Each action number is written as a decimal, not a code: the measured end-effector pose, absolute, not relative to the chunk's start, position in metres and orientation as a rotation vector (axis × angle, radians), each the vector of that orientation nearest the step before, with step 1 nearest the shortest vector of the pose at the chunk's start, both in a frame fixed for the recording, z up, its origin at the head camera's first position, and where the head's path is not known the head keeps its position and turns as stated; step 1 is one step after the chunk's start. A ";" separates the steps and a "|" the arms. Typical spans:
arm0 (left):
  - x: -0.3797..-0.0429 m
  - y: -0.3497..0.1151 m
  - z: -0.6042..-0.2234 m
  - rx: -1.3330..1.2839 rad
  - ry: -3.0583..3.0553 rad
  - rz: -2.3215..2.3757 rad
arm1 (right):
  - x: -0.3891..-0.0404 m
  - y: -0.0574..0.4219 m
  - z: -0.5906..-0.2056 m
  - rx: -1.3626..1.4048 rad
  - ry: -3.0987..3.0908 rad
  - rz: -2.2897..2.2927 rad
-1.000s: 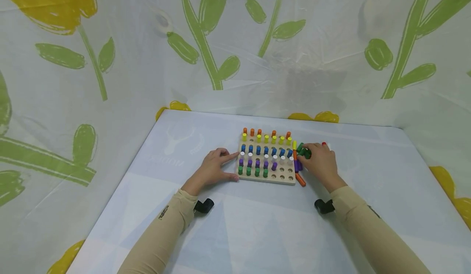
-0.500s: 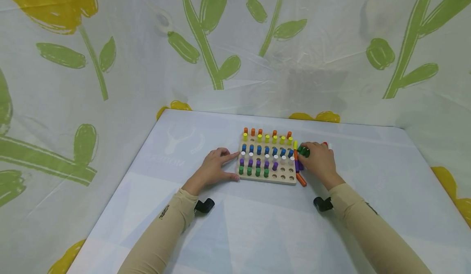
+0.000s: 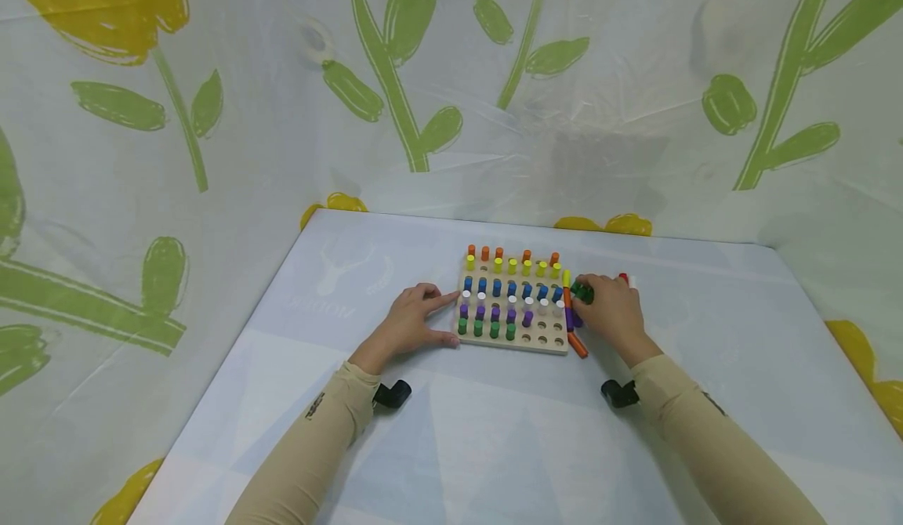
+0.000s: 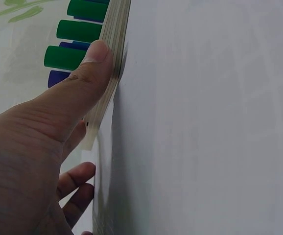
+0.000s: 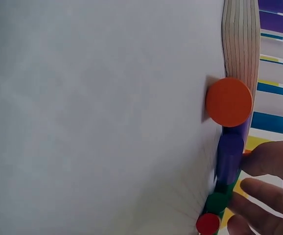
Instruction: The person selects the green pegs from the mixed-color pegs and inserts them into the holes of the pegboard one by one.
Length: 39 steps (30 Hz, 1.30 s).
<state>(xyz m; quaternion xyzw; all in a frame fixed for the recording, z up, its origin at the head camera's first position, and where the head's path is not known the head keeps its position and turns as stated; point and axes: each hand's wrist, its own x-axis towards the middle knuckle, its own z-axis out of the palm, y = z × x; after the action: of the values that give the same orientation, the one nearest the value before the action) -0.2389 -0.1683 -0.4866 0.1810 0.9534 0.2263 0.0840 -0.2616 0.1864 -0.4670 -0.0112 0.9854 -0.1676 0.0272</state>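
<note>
A wooden pegboard on the table carries rows of orange, yellow, blue, white, purple and green pegs, with some bare holes. My left hand is at its left side; the extended index finger touches the left edge and the thumb presses the front edge by the corner. My right hand reaches among loose pegs along the board's right side, its fingertips at green pegs. In the right wrist view the thumb and fingers stand apart beside a green peg; whether they pinch one is hidden.
Along the right edge lie a loose yellow peg, a purple peg and an orange peg. A red peg and a white peg lie beyond my right hand. Patterned curtains hang around the table.
My right fingers have closed in slightly on the green pegs, which have shifted a little. The left hand and the board stay in place.
</note>
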 end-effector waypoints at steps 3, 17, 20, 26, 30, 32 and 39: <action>-0.239 -0.168 -0.487 0.544 2.845 0.672 | -0.260 0.187 -0.466 -0.021 3.031 -0.532; -0.238 -0.170 -0.489 0.525 2.849 0.678 | -0.247 0.189 -0.466 -0.041 3.018 -0.642; -0.238 -0.170 -0.489 0.517 2.849 0.685 | -0.245 0.189 -0.465 -0.009 3.003 -0.678; -0.238 -0.169 -0.489 0.505 2.841 0.700 | -0.245 0.192 -0.467 0.037 2.980 -0.752; -0.238 -0.169 -0.490 0.502 2.842 0.701 | -0.245 0.194 -0.467 0.035 2.996 -0.776; -0.238 -0.169 -0.490 0.499 2.842 0.704 | -0.245 0.194 -0.468 0.035 3.007 -0.779; -0.239 -0.168 -0.490 0.502 2.842 0.708 | -0.244 0.194 -0.468 0.058 3.023 -0.772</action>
<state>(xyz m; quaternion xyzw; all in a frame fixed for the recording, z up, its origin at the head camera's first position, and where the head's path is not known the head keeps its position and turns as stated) -0.2387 -0.1680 -0.4896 0.1684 0.9530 0.2373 0.0849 -0.2444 0.1943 -0.4680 0.0184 0.9687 -0.2474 0.0107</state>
